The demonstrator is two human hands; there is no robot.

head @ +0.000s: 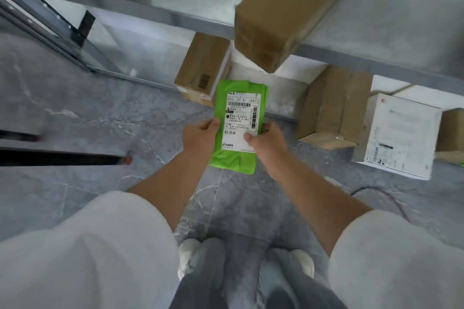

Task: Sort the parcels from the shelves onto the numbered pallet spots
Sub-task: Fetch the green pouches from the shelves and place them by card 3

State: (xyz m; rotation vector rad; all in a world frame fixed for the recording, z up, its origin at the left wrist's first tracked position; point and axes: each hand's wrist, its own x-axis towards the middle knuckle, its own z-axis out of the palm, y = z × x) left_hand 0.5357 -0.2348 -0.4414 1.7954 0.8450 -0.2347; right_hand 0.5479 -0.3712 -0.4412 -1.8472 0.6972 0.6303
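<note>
I hold a flat green plastic parcel (232,160) with a white shipping label in front of me, above the grey floor. My left hand (199,137) grips its left edge, thumb on the front. My right hand (267,143) grips its right edge with the thumb pressed on the label. The label faces up toward me. A long brown cardboard box (281,15) juts out over the front edge of the metal shelf (160,14) above the parcel.
On the lowest shelf level stand a small brown box (200,68), another brown box (334,105) and a white box (399,135). A dark bar with a red tip (62,159) lies at the left. A thin cable (391,202) runs on the floor at right.
</note>
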